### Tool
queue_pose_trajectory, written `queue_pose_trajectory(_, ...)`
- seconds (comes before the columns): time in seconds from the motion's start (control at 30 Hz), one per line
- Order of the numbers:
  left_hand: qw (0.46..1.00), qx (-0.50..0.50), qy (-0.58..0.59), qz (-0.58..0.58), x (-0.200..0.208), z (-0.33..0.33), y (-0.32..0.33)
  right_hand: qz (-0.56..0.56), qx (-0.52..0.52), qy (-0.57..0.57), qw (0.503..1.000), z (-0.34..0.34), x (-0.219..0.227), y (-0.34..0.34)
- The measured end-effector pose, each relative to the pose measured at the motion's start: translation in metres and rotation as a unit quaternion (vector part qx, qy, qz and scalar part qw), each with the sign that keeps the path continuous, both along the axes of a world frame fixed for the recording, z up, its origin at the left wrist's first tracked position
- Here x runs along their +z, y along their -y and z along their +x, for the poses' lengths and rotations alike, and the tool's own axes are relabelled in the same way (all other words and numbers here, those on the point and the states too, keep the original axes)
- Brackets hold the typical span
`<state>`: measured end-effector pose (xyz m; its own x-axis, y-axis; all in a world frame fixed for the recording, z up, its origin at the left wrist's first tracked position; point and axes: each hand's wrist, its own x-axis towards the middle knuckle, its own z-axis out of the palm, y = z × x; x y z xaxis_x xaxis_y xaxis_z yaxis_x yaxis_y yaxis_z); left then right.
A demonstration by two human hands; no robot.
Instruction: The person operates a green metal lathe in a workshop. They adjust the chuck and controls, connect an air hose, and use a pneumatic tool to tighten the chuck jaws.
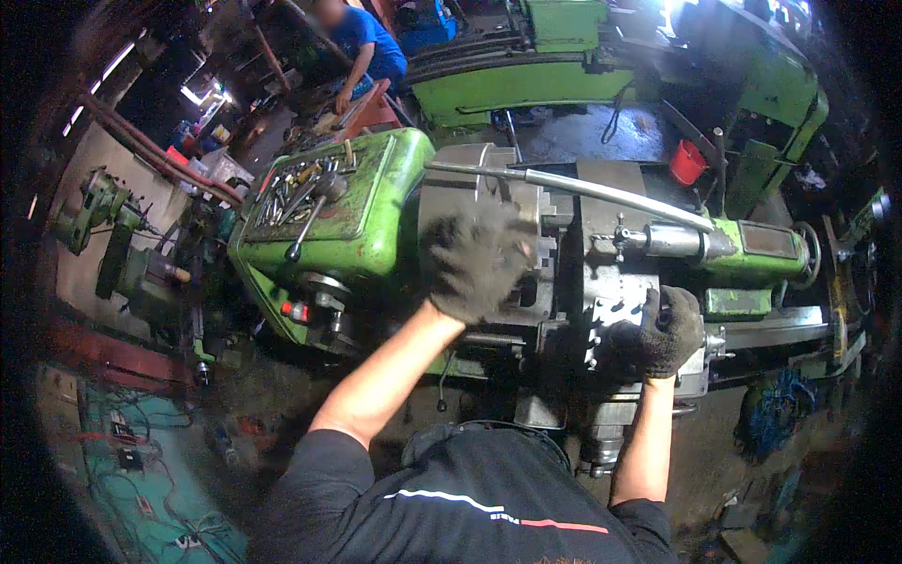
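A green lathe stretches before me. My left hand point(479, 258), in a dark knit glove, is in front of the large steel chuck point(460, 179). Motion smears its fingers, and whether it touches the chuck is unclear. My right hand point(671, 331), gloved alike, rests at the tool post point(615, 315) on the carriage. Its fingers are curled closed, and what they grip is hidden. Beyond both hands, a long metal bar point(611, 193) slants from the chuck over towards the tailstock point(761, 252).
Small tools and bits point(301, 193) lie on the green headstock point(395, 188), beside a lever point(310, 221). A red bucket point(689, 163) stands behind the lathe. A person in blue point(371, 47) works at the far left. Tangled cables point(155, 470) lie at lower left.
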<state>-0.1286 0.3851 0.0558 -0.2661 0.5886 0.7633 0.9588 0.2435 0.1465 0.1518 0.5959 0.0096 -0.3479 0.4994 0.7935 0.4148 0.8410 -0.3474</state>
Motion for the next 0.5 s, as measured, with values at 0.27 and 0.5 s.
queue_pose_trajectory(0.27,0.94,-0.171,0.289,-0.063,-0.023,0.122,0.045,-0.488,0.336,-0.131,0.795,0.0,0.006,0.077)
queue_pose_trajectory(0.5,0.918,-0.09,0.383,-0.052,-0.01,0.148,0.075,-0.52,0.395,-0.057,0.755,-0.047,-0.003,0.143)
